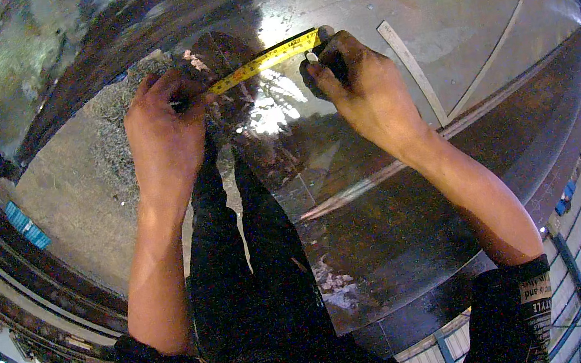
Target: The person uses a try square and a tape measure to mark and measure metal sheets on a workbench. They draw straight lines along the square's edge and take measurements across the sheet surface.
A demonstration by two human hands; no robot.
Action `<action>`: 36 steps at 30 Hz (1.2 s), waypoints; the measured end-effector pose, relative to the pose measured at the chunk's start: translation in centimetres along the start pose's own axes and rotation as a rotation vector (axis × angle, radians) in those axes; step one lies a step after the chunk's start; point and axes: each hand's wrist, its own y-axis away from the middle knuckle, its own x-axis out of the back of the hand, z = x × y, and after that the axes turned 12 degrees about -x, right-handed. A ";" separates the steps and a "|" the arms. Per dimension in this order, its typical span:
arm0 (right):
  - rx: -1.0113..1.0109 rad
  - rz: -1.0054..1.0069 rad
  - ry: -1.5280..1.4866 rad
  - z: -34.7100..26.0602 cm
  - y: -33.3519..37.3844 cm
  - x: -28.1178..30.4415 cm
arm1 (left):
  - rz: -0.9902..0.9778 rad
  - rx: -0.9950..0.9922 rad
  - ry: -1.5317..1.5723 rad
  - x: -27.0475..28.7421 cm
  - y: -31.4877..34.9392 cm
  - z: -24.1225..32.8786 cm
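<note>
A yellow tape measure blade (263, 61) stretches between my two hands, slightly higher at its right end. My left hand (166, 123) pinches the blade's left end between thumb and fingers. Closed round the dark tape case at the other end is my right hand (366, 84), and most of the case is hidden by the fingers. A small pale piece (312, 58) shows at the right thumb tip; I cannot tell what it is. Behind the blade lies a shiny, stained metal surface (332, 6).
On the metal surface at right, a flat metal strip (412, 73) and a thinner strip (486, 56) meet in a V. A raised ledge (380, 175) runs below them. Grey debris (118, 143) is heaped on the floor at left, and a blue slatted object (27, 224) lies farther left.
</note>
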 end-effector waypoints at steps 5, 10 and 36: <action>-0.001 -0.003 0.012 -0.1 0.1 0.2 | 0.016 -0.014 -0.019 -0.4 0.2 -0.7; 0.046 0.031 0.000 -0.1 0.2 0.0 | 0.028 0.001 -0.005 -0.3 0.2 -0.2; 0.065 0.061 -0.092 -0.2 -0.2 0.3 | -0.009 -0.067 -0.052 -0.4 0.1 -0.9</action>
